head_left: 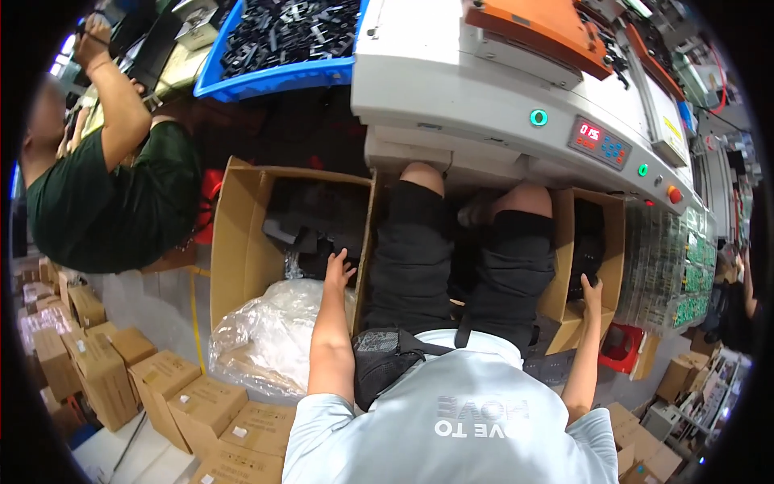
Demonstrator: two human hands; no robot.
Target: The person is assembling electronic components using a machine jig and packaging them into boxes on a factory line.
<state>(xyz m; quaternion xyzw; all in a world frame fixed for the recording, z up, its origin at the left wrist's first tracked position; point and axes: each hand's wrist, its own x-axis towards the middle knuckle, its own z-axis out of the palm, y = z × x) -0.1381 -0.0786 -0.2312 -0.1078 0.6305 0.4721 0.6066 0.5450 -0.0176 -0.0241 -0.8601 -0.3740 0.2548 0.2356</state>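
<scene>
Workshop floor [164, 305]: black parts [313, 242] near hands [339, 269]

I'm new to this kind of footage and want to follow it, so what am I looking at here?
This single, bent view comes from a fisheye camera worn on a person's head, looking down. There is no robot, just two bare hands. The left hand is open over the left cardboard box, near dark parts and a clear plastic bag. The right hand reaches into the right cardboard box, beside black parts; I can't tell whether it grips any. Ahead stands a white machine with a lit control panel. Left of it, a blue bin holds many small black pieces.
</scene>
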